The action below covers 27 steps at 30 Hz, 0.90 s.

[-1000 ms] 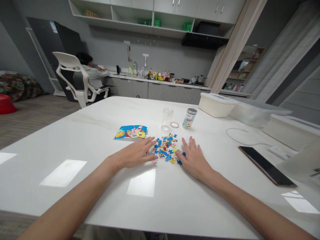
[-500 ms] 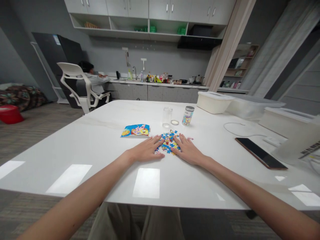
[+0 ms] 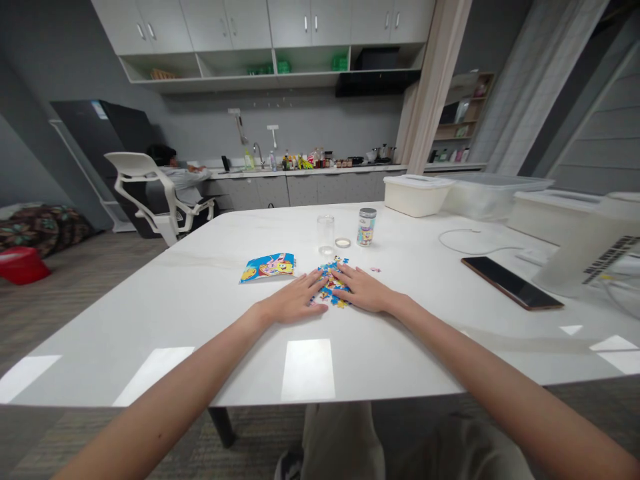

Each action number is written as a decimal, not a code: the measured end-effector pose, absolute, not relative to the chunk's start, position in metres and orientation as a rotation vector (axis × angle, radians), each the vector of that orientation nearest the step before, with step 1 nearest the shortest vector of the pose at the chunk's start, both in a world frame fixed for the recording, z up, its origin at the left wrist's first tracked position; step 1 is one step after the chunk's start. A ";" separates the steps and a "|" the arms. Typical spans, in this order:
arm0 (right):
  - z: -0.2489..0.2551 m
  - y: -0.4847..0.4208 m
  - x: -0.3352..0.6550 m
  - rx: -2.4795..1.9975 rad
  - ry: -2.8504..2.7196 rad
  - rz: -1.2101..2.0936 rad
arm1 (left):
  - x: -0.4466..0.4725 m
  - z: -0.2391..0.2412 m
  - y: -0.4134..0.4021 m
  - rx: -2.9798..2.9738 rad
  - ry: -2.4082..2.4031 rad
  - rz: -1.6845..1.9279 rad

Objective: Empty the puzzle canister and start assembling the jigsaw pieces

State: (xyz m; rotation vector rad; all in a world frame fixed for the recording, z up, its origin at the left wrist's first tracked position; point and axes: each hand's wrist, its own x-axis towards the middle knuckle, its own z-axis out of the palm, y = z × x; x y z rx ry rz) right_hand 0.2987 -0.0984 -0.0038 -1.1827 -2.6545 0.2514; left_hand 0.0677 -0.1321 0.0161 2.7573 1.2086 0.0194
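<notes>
A small heap of colourful jigsaw puzzle pieces [image 3: 330,283] lies on the white table, partly covered by my fingers. My left hand [image 3: 294,298] rests flat against the heap's left side, fingers spread. From the right, my right hand [image 3: 364,289] lies palm down with its fingers over the pieces. One stray pink puzzle piece [image 3: 375,269] sits apart, beyond my right hand. A folded picture sheet [image 3: 269,267] with blue and yellow cartoon figures lies to the left. Behind the heap stand a clear jar [image 3: 326,235] and a printed can [image 3: 367,227], with a round lid [image 3: 343,243] between them.
On the right are a dark phone [image 3: 511,283], a cable [image 3: 453,243], a translucent pitcher [image 3: 583,257] and a lidded white box [image 3: 415,197] among other bins. Past the table, a person [image 3: 180,183] sits in a white-framed chair [image 3: 131,165] near the kitchen counter.
My right hand has slid left over the puzzle pieces, leaving the stray pink piece outside it. My left hand stays at the heap's left side. The head view has shifted slightly.
</notes>
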 end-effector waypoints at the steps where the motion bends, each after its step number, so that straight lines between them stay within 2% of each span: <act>1: -0.004 -0.099 0.300 -1.148 -2.643 0.255 | 0.067 0.016 -0.132 2.757 1.205 0.026; 9: -0.004 -0.104 0.310 -1.005 -2.530 0.389 | 0.072 0.020 -0.131 2.771 1.185 0.059; 14: 0.002 -0.106 0.313 -0.973 -2.542 0.346 | 0.072 0.019 -0.127 2.785 1.153 0.130; 20: 0.002 -0.098 0.329 -1.166 -2.415 0.302 | 0.065 0.017 -0.120 2.770 1.229 0.106; 27: 0.003 -0.092 0.341 -1.269 -2.242 0.430 | 0.064 0.016 -0.117 2.737 1.286 0.069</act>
